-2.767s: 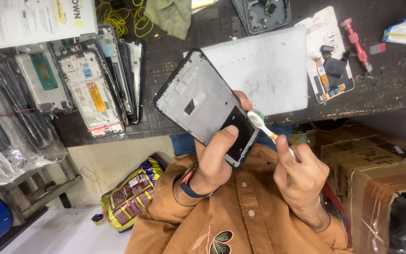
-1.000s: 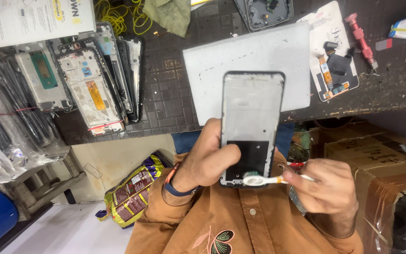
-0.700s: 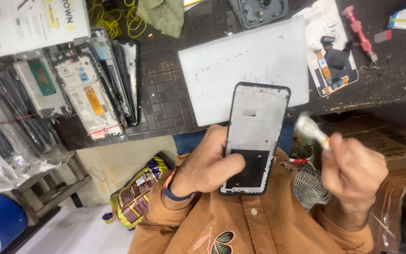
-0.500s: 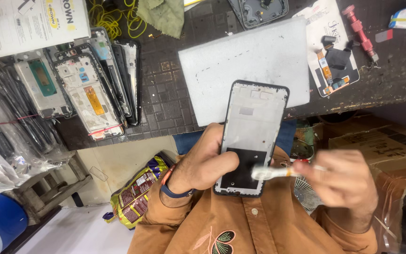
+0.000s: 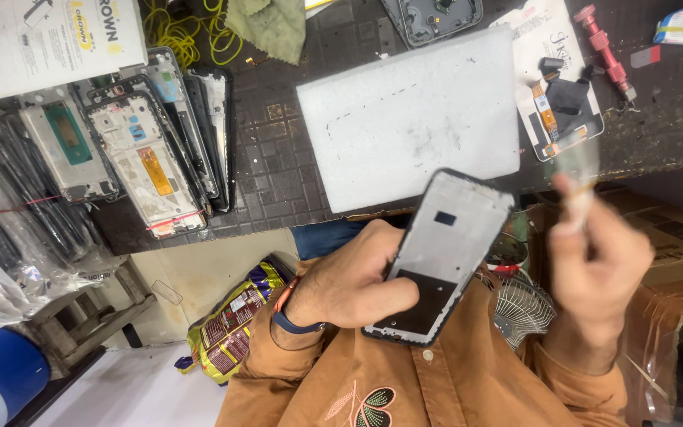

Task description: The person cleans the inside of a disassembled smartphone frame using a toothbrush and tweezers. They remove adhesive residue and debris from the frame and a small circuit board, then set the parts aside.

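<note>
My left hand (image 5: pixel 353 283) grips a black phone frame (image 5: pixel 446 249) by its lower end, its pale inner side toward me, tilted to the right over my orange shirt. My right hand (image 5: pixel 598 265) is raised to the right of the frame, apart from it, pinching a small brush (image 5: pixel 577 168) with pale bristles pointing up; hand and brush are motion-blurred.
A white foam pad (image 5: pixel 413 119) lies on the dark grid mat (image 5: pixel 274 170). Several opened phone frames (image 5: pixel 148 150) lean at the left. Small flex parts on a card (image 5: pixel 559 95) and a red tool (image 5: pixel 602 51) lie at the right. Cardboard boxes (image 5: pixel 673 253) stand below.
My right hand has swung the brush up and away from the frame's lower end. The frame has tilted from nearly upright to leaning right.
</note>
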